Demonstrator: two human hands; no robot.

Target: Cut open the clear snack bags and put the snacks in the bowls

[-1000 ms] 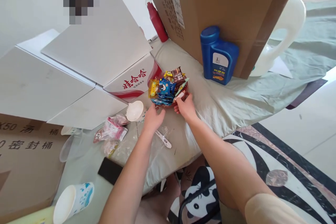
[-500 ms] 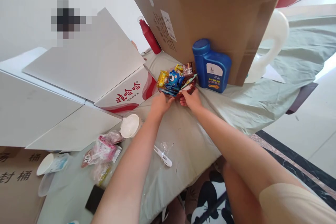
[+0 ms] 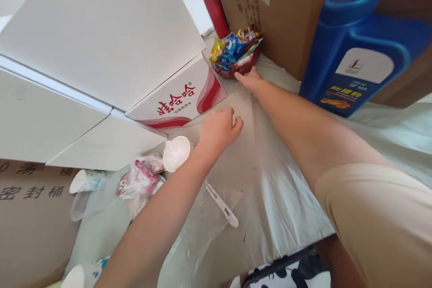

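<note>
A reddish-brown bowl [image 3: 225, 73] stands at the far end of the covered table, heaped with small wrapped snacks [image 3: 230, 49] in blue, yellow and brown packets. My right hand [image 3: 249, 78] grips its near right side, the thumb on the outer wall and the other fingers partly hidden. Nearer to me, my left hand [image 3: 219, 129] hangs over the table, apart from the bowl. It holds nothing; its fingers are loosely bent, with the thumb apart. A white paper cup [image 3: 176, 153] lies beside my left wrist.
A white and red carton [image 3: 178, 103] lines the left side. At the right stand a blue jug [image 3: 351, 54] and a big cardboard box [image 3: 286, 13]. A red bottle [image 3: 213, 2] is behind the bowl. A white plastic-handled tool [image 3: 222, 204] and crumpled wrappers [image 3: 143, 180] lie nearer.
The bowl has moved away toward the red bottle, with my right hand still on it. My left hand has let go and drawn back. The view has shifted closer.
</note>
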